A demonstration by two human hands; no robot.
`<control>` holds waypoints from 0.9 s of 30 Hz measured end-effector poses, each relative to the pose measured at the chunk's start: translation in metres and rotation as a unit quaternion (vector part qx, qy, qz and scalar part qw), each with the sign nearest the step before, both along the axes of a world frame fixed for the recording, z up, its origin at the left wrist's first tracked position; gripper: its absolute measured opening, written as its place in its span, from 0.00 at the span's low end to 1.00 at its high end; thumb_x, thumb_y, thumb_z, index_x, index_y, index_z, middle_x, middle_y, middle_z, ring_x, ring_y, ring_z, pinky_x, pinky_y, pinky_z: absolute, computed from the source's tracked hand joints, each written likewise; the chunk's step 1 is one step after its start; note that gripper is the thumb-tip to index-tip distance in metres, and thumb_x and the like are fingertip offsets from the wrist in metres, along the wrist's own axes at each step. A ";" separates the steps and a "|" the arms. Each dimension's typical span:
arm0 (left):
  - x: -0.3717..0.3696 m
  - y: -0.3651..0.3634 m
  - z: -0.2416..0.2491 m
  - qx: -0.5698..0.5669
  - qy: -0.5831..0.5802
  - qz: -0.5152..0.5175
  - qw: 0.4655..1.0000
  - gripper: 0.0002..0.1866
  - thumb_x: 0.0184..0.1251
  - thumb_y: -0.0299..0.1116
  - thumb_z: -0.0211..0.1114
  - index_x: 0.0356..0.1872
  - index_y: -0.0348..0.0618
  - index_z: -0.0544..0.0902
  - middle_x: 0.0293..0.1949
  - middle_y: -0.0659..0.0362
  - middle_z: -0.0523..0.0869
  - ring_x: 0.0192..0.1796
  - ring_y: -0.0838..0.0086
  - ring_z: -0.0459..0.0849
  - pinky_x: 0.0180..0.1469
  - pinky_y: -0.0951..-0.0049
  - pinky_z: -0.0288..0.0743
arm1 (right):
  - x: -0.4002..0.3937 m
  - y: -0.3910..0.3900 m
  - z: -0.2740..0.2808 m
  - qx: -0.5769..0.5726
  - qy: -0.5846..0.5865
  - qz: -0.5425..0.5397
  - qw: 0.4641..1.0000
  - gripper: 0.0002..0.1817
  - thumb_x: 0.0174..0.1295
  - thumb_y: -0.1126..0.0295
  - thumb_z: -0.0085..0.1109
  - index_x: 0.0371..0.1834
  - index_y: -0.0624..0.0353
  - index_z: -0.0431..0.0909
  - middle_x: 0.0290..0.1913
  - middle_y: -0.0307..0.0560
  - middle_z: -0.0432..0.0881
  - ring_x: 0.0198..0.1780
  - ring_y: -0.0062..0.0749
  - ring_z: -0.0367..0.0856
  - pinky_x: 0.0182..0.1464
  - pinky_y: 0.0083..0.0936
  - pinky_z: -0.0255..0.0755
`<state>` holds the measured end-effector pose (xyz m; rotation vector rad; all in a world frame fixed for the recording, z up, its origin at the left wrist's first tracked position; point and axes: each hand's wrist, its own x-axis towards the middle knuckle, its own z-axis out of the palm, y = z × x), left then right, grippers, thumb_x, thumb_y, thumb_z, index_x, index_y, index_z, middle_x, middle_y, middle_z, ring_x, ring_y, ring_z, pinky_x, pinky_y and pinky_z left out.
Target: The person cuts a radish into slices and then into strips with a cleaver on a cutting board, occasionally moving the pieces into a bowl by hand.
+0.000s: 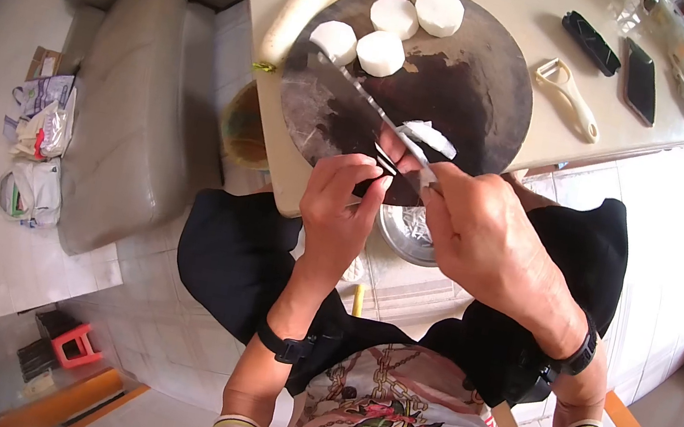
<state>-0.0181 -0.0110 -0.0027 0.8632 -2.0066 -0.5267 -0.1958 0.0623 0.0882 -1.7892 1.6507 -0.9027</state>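
My right hand (493, 230) is wrapped around the handle of a kitchen knife (362, 95), whose blade points to the upper left over a dark round cutting board (493, 67). At the board's near edge, the fingers of my left hand (337, 213) are pinched together at thin white radish strips (385, 163), close to the blade. A few white radish slices (429, 138) lie just beyond the knife. Farther back on the board stand several thick peeled radish chunks (393, 17). Below the board edge, a metal bowl (396, 239) with white shreds shows partly behind my hands.
A whole white radish (301, 17) lies left of the board on the pale table (281, 145). To the right are a peeler (568, 97), a phone (640, 81), a black case-like object (590, 43) and plastic bags (682, 49). A sofa (138, 107) stands at the left.
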 end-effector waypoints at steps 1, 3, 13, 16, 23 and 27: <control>0.000 -0.001 0.001 0.017 0.018 0.001 1.000 0.07 0.58 0.17 0.72 0.37 0.37 0.85 0.40 0.56 0.87 0.41 0.68 0.86 0.46 0.71 0.79 | -0.002 0.001 0.001 -0.001 -0.039 -0.014 0.999 0.06 0.62 0.78 0.54 0.29 0.70 0.72 0.18 0.64 0.74 0.23 0.62 0.77 0.26 0.45 0.70; 0.000 -0.002 0.005 0.073 0.064 0.009 0.995 0.07 0.59 0.17 0.71 0.37 0.37 0.84 0.40 0.56 0.87 0.41 0.71 0.86 0.47 0.73 0.79 | -0.005 0.003 0.003 -0.021 -0.109 -0.051 0.993 0.11 0.69 0.75 0.53 0.27 0.69 0.73 0.16 0.55 0.73 0.16 0.45 0.72 0.23 0.33 0.66; -0.011 -0.021 0.035 -0.035 -0.223 -0.108 0.968 0.13 0.60 0.20 0.66 0.47 0.37 0.86 0.47 0.52 0.86 0.52 0.56 0.83 0.56 0.61 0.78 | -0.031 0.024 0.025 0.061 -0.380 -0.147 0.911 0.12 0.72 0.68 0.55 0.35 0.68 0.77 0.22 0.43 0.79 0.15 0.16 0.69 0.20 0.17 0.66; -0.008 -0.028 0.036 -0.041 -0.249 -0.122 0.960 0.12 0.60 0.21 0.66 0.46 0.37 0.86 0.47 0.52 0.86 0.51 0.57 0.83 0.56 0.62 0.78 | -0.032 0.027 0.026 0.033 -0.399 -0.168 0.901 0.12 0.72 0.68 0.55 0.38 0.68 0.77 0.23 0.43 0.79 0.16 0.15 0.68 0.21 0.17 0.67; -0.005 -0.028 0.041 0.000 -0.264 -0.112 0.958 0.02 0.64 0.24 0.65 0.36 0.38 0.83 0.39 0.53 0.84 0.45 0.55 0.82 0.49 0.59 0.77 | -0.031 0.029 0.027 0.054 -0.394 -0.146 0.906 0.12 0.71 0.68 0.55 0.33 0.68 0.76 0.22 0.42 0.78 0.17 0.17 0.69 0.22 0.19 0.65; -0.005 -0.025 0.036 -0.014 -0.248 -0.103 0.963 0.04 0.65 0.25 0.64 0.40 0.40 0.83 0.38 0.53 0.82 0.45 0.55 0.82 0.49 0.58 0.76 | -0.025 0.030 0.034 0.065 -0.389 -0.158 0.905 0.16 0.70 0.67 0.56 0.26 0.66 0.76 0.19 0.39 0.77 0.18 0.18 0.71 0.22 0.20 0.63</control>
